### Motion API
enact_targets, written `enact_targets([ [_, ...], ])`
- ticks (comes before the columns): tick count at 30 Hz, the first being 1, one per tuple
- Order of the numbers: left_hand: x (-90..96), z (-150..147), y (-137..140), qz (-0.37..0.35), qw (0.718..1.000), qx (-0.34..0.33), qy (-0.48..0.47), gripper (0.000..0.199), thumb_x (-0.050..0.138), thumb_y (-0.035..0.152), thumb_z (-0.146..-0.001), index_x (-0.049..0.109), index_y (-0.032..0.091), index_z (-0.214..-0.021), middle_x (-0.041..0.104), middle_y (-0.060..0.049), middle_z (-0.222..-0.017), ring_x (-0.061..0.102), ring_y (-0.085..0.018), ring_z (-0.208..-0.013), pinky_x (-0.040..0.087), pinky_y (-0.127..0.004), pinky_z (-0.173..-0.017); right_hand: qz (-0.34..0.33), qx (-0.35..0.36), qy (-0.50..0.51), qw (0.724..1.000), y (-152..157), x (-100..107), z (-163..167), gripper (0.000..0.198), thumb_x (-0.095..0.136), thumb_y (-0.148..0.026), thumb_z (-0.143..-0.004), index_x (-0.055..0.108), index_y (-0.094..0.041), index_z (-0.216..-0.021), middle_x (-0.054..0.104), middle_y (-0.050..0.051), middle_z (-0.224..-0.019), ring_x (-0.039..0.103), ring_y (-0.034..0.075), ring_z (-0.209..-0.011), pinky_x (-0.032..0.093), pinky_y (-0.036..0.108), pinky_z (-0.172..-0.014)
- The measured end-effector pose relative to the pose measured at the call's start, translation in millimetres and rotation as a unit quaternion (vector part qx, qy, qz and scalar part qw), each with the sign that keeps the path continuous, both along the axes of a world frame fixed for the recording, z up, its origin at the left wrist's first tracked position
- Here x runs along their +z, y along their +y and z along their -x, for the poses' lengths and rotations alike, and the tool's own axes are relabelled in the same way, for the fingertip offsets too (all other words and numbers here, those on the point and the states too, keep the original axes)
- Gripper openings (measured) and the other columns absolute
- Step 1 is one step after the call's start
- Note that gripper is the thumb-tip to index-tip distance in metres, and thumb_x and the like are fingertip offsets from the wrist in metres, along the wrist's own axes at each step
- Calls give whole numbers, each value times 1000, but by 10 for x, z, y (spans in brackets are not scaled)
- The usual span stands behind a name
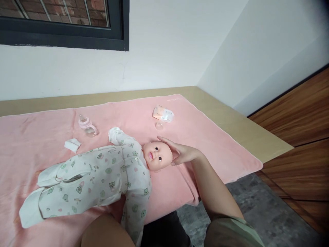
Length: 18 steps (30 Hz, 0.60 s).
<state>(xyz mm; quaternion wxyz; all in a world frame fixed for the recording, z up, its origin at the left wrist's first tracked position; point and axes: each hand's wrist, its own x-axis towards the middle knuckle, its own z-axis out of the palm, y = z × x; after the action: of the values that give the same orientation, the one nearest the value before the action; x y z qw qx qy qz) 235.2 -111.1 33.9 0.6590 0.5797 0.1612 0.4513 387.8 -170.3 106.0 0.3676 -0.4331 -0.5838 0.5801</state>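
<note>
Doll (102, 175): lies on its back on the pink blanket (210, 137), head towards your right, feet towards your left; it wears a white sleepsuit printed with small green bears.
Doll's head (157, 155): bare, face turned up towards you, resting at the near right part of the blanket.
Your right hand (183, 152): cups the crown of the doll's head from the right; the fingers (168, 141) are loosely spread and curved along the top of the head, touching it, while the thumb lies against the lower side. The hand is not closed around anything.
Your left hand: out of sight; only the forearm (108, 231) shows at the lower edge, beneath the doll's near sleeve, so its fingers cannot be judged.
Baby bottle (87, 125): lies tipped on the blanket, beyond the doll's body.
White cloth (72, 145): small and folded, just left of the bottle.
Wipes packet (163, 114): beyond the doll's head, with a clear cap (159, 126) just in front of it.
Table (257, 133): tan, carrying the blanket, set in a corner of white walls.
</note>
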Motion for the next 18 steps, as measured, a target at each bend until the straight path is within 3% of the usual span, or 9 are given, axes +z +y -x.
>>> enact_targets([
  [5, -50, -51, -73, 83, 995, 1, -63, 35, 84, 36, -63, 55, 45, -46, 72, 2, -89, 57, -26, -142, 58, -65, -106, 10, 5, 7, 1000, 8, 4, -18, 126, 90, -24, -78, 8, -41, -172, 8, 14, -180, 23, 34, -166, 42, 51, -126],
  [8, -78, -149, -153, 160, 967, 15, -200, 43, 81, 24, -60, 47, 41, -43, 69, 2, -85, 56, -21, -143, 49, -58, -121, 25, 11, 6, 1000, 10, 25, -23, 129, 92, -23, -76, 7, -40, -172, 7, 14, -180, 22, 35, -166, 40, 52, -128],
  [10, -80, -188, -177, 175, 947, 21, -270, 47, 79, 20, -58, 40, 39, -41, 67, 3, -83, 57, -19, -142, 45, -56, -125, 35, 10, 4, 999, 10, 37, -19, 130, 92, -24, -76, 6, -40, -172, 10, 15, -180, 23, 35, -166, 37, 54, -129],
  [12, -68, -166, -154, 153, 955, 19, -254, 52, 81, 21, -57, 35, 37, -41, 66, 2, -82, 59, -21, -139, 45, -56, -124, 46, 3, 0, 999, 13, 41, -12, 128, 91, -26, -76, 7, -39, -172, 10, 15, -180, 23, 35, -166, 37, 54, -130],
  [15, -40, -23, -78, 86, 985, 6, -147, 51, 87, 28, -57, 40, 38, -42, 68, 0, -86, 63, -27, -133, 55, -61, -113, 48, 4, 4, 999, 28, 33, 0, 128, 93, -26, -73, 13, -38, -172, 10, 14, -180, 26, 36, -164, 43, 52, -126],
  [18, -28, 142, -51, 42, 993, -26, -104, 28, 83, 35, -64, 58, 40, -53, 69, -2, -91, 70, -31, -118, 68, -60, -79, 40, 8, 2, 999, 52, 32, 12, 124, 92, -25, -71, 19, -36, -171, 17, 15, -178, 33, 36, -161, 50, 46, -121],
])
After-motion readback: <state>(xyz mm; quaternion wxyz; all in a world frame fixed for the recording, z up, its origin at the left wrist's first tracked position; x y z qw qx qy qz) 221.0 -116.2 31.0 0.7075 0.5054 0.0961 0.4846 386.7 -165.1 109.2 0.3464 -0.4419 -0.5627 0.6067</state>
